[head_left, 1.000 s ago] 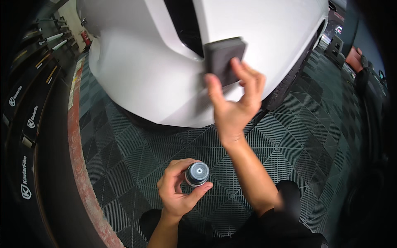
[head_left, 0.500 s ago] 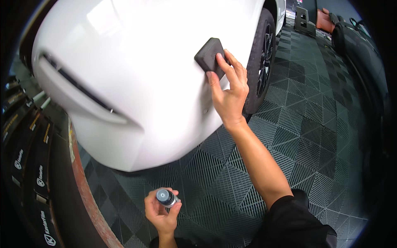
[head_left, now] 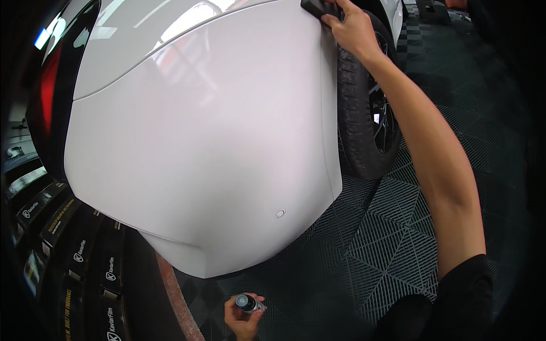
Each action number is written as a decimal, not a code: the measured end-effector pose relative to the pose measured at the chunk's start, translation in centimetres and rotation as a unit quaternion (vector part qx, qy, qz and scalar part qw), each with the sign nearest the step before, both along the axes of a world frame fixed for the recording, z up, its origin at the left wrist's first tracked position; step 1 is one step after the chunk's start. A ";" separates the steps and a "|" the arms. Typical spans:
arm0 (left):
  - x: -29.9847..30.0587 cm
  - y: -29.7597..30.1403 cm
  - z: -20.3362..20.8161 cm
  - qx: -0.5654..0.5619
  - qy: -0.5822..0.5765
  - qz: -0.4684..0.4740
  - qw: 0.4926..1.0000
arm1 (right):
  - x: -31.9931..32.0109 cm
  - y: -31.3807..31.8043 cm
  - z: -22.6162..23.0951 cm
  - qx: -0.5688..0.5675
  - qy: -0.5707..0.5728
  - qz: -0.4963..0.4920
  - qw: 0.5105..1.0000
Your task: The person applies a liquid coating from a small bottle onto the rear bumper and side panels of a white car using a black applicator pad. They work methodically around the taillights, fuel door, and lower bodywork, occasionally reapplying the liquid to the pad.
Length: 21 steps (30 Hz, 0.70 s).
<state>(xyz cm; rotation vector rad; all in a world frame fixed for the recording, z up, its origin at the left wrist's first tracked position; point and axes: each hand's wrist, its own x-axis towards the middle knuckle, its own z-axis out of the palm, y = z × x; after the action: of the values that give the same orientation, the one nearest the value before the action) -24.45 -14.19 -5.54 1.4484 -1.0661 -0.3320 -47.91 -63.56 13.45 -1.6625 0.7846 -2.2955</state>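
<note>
A white car's rear bumper point(head_left: 199, 142) fills the middle of the head view. At the top, my right hand point(head_left: 354, 28) grips a dark block-shaped applicator pad point(head_left: 318, 8) against the bodywork, near the wheel arch; the pad's upper part is cut off by the picture edge. Low down, beneath the bumper, my left hand point(head_left: 243, 324) is closed around a small bottle point(head_left: 248, 303) with a blue-grey cap, held upright.
To the right of the bumper stands the black tyre point(head_left: 357, 113) with its dark wheel. A red tail light point(head_left: 50, 85) is at the far left. Several dark boxes point(head_left: 79, 256) line the lower left. Dark ribbed floor tiles point(head_left: 387, 273) spread below the car.
My right hand and the pad have moved up along the bodywork. The view has shifted, bringing the tail light and a panel seam into sight. My left hand still holds the bottle.
</note>
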 end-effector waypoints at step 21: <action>-2.2 -0.3 0.1 -0.035 -0.009 -0.030 0.999 | 5.1 10.3 -19.8 -0.130 0.153 0.013 0.980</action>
<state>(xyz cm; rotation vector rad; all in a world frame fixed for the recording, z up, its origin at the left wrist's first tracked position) -26.64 -14.52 -5.44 1.3607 -1.1260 -0.3217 -42.78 -53.21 -6.36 -2.1645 0.5278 -2.2306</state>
